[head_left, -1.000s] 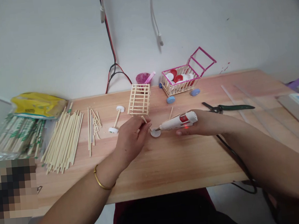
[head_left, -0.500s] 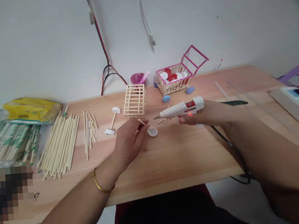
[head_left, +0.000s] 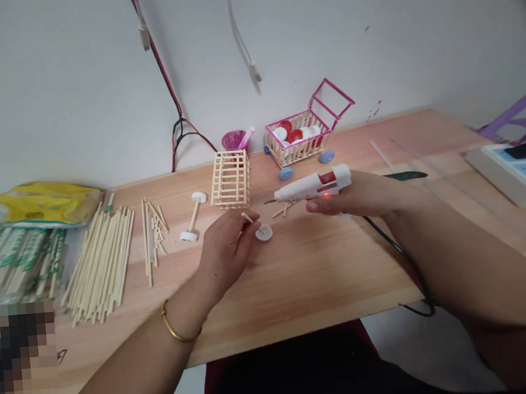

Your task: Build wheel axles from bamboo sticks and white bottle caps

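My left hand (head_left: 230,242) pinches a short wooden stick (head_left: 247,217) between thumb and fingers. Close by the fingertips is a white bottle cap (head_left: 263,233); whether the stick's lower end touches it I cannot tell. My right hand (head_left: 354,196) is wrapped round a white glue gun (head_left: 310,185) with a small red light glowing on its side. The gun's metal nozzle points left, a little above and to the right of the stick. Behind my left hand stands a small basket frame of sticks (head_left: 229,180). A stick axle with white cap wheels (head_left: 194,217) lies to its left.
A stick cart with magenta trim (head_left: 299,139) holds red and white caps at the back. Beside it is a purple cup (head_left: 233,140). Loose sticks (head_left: 102,261) and a yellow packet (head_left: 49,201) lie left. A power strip (head_left: 511,174) sits right; the gun's black cord (head_left: 391,241) hangs over the front edge.
The whole view has shifted slightly, so most things appear a little farther left. Both hands keep the same holds, on the stick and on the glue gun.
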`<state>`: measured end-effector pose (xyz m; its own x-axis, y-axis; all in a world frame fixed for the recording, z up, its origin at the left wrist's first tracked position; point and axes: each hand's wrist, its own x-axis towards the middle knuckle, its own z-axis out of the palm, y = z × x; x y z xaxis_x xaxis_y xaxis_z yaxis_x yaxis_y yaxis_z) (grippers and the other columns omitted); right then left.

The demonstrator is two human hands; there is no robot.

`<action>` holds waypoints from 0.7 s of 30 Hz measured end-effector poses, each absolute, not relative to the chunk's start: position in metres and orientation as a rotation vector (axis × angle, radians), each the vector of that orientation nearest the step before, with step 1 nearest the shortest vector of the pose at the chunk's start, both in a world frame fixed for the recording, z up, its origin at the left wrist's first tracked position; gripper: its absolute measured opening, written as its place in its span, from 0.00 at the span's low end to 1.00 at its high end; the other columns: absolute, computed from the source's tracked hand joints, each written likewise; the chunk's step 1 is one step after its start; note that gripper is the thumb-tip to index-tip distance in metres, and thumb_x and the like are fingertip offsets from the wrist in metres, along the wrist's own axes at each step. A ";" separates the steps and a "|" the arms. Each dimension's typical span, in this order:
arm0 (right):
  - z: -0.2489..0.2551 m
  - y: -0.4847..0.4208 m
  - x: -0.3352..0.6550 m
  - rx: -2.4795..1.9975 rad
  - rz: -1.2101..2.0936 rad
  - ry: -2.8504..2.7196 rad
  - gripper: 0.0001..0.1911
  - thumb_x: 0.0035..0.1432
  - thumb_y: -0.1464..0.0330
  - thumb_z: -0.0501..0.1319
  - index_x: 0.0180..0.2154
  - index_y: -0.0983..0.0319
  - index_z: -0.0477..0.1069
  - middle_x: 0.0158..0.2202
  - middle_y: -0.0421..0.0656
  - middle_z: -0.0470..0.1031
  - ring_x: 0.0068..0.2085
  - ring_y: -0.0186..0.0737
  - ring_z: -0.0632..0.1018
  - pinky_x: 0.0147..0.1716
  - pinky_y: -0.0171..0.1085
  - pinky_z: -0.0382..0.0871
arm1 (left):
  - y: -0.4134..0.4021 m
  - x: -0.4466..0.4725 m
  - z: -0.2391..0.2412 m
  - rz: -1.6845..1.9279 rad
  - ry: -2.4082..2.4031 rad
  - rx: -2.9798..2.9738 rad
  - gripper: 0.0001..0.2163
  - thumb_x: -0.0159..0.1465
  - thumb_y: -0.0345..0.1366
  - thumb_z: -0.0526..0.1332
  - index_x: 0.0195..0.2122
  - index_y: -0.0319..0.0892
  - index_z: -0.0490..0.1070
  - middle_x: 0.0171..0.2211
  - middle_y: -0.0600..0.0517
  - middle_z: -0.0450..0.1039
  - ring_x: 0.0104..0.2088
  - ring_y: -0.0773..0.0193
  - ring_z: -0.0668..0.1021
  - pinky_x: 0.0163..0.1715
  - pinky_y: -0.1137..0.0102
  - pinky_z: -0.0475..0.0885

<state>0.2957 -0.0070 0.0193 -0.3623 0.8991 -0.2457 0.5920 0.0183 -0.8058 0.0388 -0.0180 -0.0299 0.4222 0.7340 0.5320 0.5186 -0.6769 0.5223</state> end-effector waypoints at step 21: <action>0.018 -0.007 0.297 -1.499 1.236 -1.966 0.25 0.48 0.52 0.64 0.47 0.56 0.75 0.39 0.44 0.79 0.41 0.49 0.77 0.37 0.40 0.69 | -0.015 0.044 -0.031 1.063 1.071 2.448 0.05 0.64 0.32 0.56 0.39 0.40 0.70 0.35 0.48 0.76 0.36 0.63 0.77 0.37 0.67 0.73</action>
<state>0.2971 -0.0067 0.0184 -0.3620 0.9092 -0.2058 0.5793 0.0464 -0.8138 0.0438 -0.0153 -0.0312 0.4589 0.7202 0.5203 0.5261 -0.6922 0.4941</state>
